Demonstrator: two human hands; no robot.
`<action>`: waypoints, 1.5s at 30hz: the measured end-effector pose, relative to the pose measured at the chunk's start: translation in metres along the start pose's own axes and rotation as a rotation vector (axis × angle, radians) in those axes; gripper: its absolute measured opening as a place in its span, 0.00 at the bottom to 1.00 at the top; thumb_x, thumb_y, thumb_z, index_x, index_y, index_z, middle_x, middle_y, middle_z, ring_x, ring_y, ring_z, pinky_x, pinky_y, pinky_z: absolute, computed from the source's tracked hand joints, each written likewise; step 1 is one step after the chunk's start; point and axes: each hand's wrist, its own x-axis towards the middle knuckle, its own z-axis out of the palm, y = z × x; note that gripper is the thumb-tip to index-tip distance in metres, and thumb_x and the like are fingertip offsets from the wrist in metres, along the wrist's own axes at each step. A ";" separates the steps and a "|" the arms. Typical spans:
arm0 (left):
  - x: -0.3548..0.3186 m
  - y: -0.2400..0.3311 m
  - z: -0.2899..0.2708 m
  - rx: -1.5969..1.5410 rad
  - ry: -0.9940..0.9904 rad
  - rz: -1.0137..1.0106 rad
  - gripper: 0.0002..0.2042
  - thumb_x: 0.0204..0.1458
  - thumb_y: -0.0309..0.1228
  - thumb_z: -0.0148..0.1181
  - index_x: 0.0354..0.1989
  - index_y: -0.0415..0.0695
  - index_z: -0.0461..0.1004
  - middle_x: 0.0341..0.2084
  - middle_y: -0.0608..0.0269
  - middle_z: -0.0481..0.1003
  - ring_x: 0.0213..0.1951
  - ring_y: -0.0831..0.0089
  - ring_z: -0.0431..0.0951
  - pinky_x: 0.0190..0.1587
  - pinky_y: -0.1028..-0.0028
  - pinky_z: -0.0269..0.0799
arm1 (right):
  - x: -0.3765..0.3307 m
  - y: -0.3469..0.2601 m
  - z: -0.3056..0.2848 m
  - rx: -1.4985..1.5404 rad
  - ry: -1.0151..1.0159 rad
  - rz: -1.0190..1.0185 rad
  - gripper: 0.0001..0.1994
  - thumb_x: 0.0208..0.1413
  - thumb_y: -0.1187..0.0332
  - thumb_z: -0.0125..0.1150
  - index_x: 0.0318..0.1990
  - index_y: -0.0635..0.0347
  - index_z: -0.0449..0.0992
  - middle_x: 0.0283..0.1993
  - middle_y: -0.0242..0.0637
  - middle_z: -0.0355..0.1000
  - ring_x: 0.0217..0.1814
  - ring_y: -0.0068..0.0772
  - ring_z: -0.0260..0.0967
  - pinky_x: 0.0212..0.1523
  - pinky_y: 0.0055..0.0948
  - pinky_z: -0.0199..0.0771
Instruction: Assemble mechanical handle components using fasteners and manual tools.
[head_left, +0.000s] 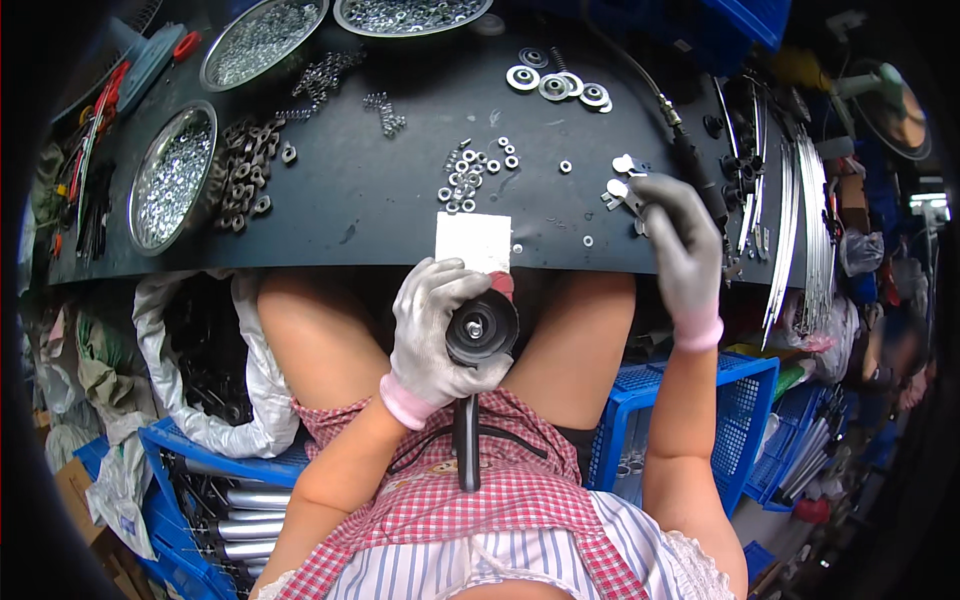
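My left hand (425,325), in a grey-white work glove with a pink cuff, is closed round a black cup-shaped part (483,328) over my lap. A metal stud shows in the cup's middle, and a black tube (467,445) extends below it toward me. My right hand (685,240), gloved alike, reaches over the table's right side. Its thumb and forefinger close at the end of a small metal piece (617,188) with a pale round tab. A similar tabbed piece (625,164) lies just beyond. In front of my left hand, a white pad (472,240) lies at the table edge.
Several small nuts (465,180) lie mid-table, with large washers (555,86) behind. Springs (385,113) and dark metal fittings (240,175) are to the left, beside a steel bowl (140,195) of small parts. Long metal rods (815,230) line the right edge. A blue crate (745,430) stands below.
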 end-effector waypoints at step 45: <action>-0.008 -0.022 0.010 0.025 0.182 0.094 0.41 0.24 0.50 0.76 0.51 0.44 0.72 0.43 0.55 0.75 0.48 0.53 0.74 0.55 0.57 0.67 | -0.030 -0.066 0.070 -0.387 -0.668 -0.596 0.17 0.46 0.77 0.63 0.47 0.58 0.78 0.47 0.43 0.74 0.42 0.44 0.72 0.45 0.36 0.73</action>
